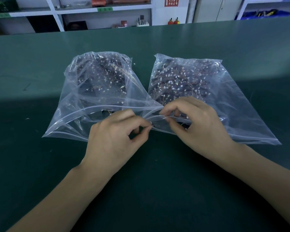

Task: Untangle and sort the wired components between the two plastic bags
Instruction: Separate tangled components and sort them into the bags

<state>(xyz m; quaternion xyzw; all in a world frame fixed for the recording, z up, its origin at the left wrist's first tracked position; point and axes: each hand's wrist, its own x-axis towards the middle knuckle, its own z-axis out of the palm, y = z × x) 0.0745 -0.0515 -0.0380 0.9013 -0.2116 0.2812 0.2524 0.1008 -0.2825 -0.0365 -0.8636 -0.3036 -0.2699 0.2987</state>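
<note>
the left hand [117, 138] pinches something tiny at its fingertips, too small to make out, while the right hand [197, 124] pinches the zip edge of the right bag [233, 104]. the left bag [84, 97] lies just beyond the left hand, both bags full of wired components [179, 81] on the green table [157, 190].

the left hand [114, 139] pinches a small dark wired component [152, 125] between thumb and forefinger. just beside it, the right hand [196, 126] pinches the mouth edge of the right plastic bag [241, 104]. beyond the left hand lies the left plastic bag [77, 104], both full of components, on the green tabletop [157, 181].
</note>
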